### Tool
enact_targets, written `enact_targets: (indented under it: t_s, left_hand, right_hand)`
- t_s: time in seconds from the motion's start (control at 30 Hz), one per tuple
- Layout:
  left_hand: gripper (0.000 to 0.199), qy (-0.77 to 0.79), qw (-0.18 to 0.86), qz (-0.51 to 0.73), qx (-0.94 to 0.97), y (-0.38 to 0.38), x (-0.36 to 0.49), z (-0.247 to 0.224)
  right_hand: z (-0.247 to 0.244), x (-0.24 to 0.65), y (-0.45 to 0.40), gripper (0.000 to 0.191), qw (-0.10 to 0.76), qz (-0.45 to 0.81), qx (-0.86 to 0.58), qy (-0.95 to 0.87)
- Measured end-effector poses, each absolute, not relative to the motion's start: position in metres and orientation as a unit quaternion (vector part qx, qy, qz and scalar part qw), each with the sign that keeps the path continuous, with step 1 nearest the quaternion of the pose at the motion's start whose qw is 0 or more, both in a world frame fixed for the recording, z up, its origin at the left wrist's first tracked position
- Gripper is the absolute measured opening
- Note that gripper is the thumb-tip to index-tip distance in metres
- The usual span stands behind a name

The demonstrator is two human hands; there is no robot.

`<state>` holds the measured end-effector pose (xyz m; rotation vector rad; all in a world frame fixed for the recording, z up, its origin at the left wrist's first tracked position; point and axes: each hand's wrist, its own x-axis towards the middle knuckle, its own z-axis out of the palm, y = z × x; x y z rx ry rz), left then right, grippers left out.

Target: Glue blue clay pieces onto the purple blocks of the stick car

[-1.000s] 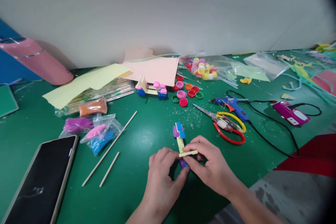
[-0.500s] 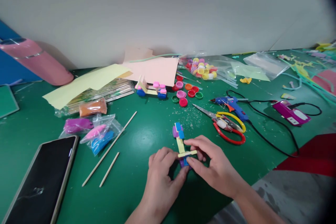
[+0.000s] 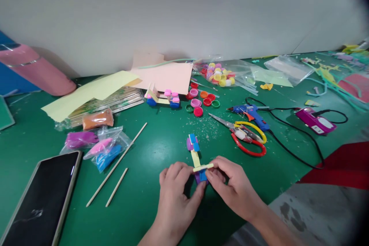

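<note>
A small toy car [image 3: 195,157] of pale yellow strips, with blue and purple pieces at both ends, rests on the green table. My left hand [image 3: 177,194] is closed round its near end, thumb low and fingertips at the left side. My right hand [image 3: 230,182] pinches the right end of the upright yellow crosspiece [image 3: 203,167] between thumb and index finger. Farther back stands a similar toy car [image 3: 163,100] with blue and pink pieces. Two wooden sticks [image 3: 117,187] lie to the left of my hands.
Open scissors [image 3: 245,134] and a blue glue gun [image 3: 250,114] with a black cord lie to the right. Loose bottle caps [image 3: 196,103] and a bag of caps [image 3: 220,75] sit behind. Clay packets [image 3: 99,148], a phone [image 3: 40,200] and a pink bottle [image 3: 37,70] are at left.
My right index finger has moved back from the toy car's body to the end of the crosspiece. My left hand keeps its hold. The view has shifted slightly.
</note>
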<state>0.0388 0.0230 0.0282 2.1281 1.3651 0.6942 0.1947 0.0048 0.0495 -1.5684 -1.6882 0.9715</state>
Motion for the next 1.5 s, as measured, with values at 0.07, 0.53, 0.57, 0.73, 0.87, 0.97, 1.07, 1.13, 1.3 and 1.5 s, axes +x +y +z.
enact_targets:
  t_s: [0.07,0.53,0.57,0.73,0.87,0.97,1.07,1.13,1.3,1.5]
  left_hand:
    - [0.007,0.501,0.250,0.257,0.788,0.023,0.039,0.028]
    - [0.007,0.482,0.231,0.264,0.803,0.023,0.039,0.026]
    - [0.007,0.483,0.229,0.266,0.802,0.023,0.039,0.026]
    - [0.007,0.487,0.223,0.270,0.800,0.023,0.039,0.024]
    - [0.007,0.485,0.230,0.266,0.801,0.024,0.040,0.024]
    - [0.007,0.482,0.232,0.264,0.802,0.023,0.039,0.024]
    - [0.007,0.482,0.236,0.262,0.802,0.023,0.039,0.024]
    - [0.008,0.484,0.236,0.262,0.801,0.022,0.039,0.024]
    - [0.007,0.485,0.234,0.266,0.799,0.023,0.040,0.025]
    - [0.008,0.482,0.240,0.267,0.799,0.023,0.039,0.024]
  right_hand:
    - [0.049,0.195,0.005,0.015,0.314,0.359,-0.596,-0.646]
    - [0.044,0.191,0.004,0.021,0.276,0.238,-0.617,-0.698]
    - [0.044,0.192,0.003,0.021,0.277,0.239,-0.616,-0.698]
    - [0.047,0.195,0.003,0.011,0.285,0.262,-0.611,-0.691]
    - [0.045,0.193,0.004,0.012,0.281,0.258,-0.614,-0.691]
    - [0.045,0.191,0.004,0.016,0.286,0.257,-0.611,-0.692]
    - [0.047,0.193,0.004,0.014,0.299,0.276,-0.606,-0.684]
    - [0.048,0.197,0.003,0.011,0.313,0.292,-0.604,-0.673]
    - [0.046,0.205,-0.003,0.012,0.344,0.319,-0.586,-0.661]
    - [0.045,0.201,-0.014,0.023,0.332,0.342,-0.544,-0.690]
